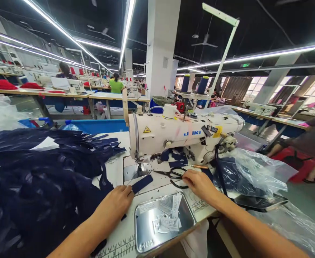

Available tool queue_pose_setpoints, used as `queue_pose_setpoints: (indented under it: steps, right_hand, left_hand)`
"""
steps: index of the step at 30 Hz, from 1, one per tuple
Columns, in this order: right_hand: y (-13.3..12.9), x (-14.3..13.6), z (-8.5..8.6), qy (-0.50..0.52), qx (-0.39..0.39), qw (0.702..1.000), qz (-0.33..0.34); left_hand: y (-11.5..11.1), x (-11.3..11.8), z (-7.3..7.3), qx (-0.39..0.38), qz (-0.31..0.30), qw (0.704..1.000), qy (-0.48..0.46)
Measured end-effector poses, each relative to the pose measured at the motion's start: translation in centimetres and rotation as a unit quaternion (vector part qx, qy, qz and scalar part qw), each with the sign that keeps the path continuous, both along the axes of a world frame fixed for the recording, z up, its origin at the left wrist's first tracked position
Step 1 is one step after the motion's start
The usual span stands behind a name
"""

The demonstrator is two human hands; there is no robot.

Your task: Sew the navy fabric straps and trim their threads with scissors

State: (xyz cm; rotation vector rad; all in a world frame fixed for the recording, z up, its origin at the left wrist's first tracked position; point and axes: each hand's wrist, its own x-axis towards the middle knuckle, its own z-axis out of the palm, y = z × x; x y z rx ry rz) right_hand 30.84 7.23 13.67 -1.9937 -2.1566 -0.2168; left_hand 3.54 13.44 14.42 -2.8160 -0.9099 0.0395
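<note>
My left hand (120, 198) has its fingers closed on a navy fabric strip (142, 184), whose free end points toward the needle area of a white sewing machine (160, 134). Beside the machine's presser foot (139, 170), black-handled scissors (170, 173) lie with their blades toward the needle. My right hand (199, 182) is closed at the scissors' handle loops, partly covering them. Between my forearms sits a shiny metal tray (144, 229) with several white printed labels (169, 224) in it.
A large heap of navy strips (39, 179) covers the left side. Navy scraps (179, 157) and a wooden-handled tool (200, 166) lie under the machine arm. Plastic-wrapped navy fabric (238, 175) is at the right. A person's sleeve (313, 134) shows at the far right.
</note>
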Motion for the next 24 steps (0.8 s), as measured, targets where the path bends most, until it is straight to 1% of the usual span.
queue_pose_setpoints:
  steps: [3,7,10,13,15,18,20,21,22,23,24]
  right_hand:
    - [0.6,1.5,0.2,-0.058,0.017,0.997,-0.044]
    - [1.5,2.0,0.3,-0.101,0.023,0.991,-0.078]
    - [2.3,2.0,0.1,-0.138,0.019,0.986,-0.089]
    - [3.1,2.1,-0.5,-0.164,0.012,0.983,-0.08]
    - [3.5,2.3,-0.9,-0.175,0.01,0.982,-0.066]
    - [3.4,2.6,-1.2,-0.185,0.016,0.982,-0.04]
    - [2.8,2.6,-1.3,-0.188,0.028,0.981,-0.024]
    - [2.3,2.4,-1.3,-0.188,0.039,0.981,-0.015]
    - [1.8,2.1,-1.4,-0.186,0.056,0.981,-0.001]
    - [1.2,1.7,-1.4,-0.183,0.084,0.979,0.02]
    - [0.7,1.1,-1.5,-0.174,0.139,0.973,0.06]
  left_hand:
    - [0.0,0.7,0.6,0.024,0.009,1.0,0.012]
    - [-0.3,0.9,0.8,0.036,0.026,0.999,0.012]
    - [-0.6,1.1,0.5,0.057,0.021,0.998,0.034]
    - [-0.4,1.3,0.3,0.068,0.01,0.997,0.036]
    - [-0.1,1.3,0.2,0.064,0.006,0.998,0.006]
    - [0.1,0.6,0.0,0.031,0.036,0.995,-0.092]
    - [-0.2,-0.1,-0.2,-0.013,0.069,0.979,-0.191]
    - [-0.4,-0.5,-0.2,-0.044,0.089,0.964,-0.247]
    - [-0.7,-1.0,-0.2,-0.082,0.109,0.942,-0.306]
    - [-1.1,-1.4,-0.1,-0.128,0.128,0.914,-0.364]
    - [-1.5,-1.8,0.1,-0.184,0.144,0.877,-0.419]
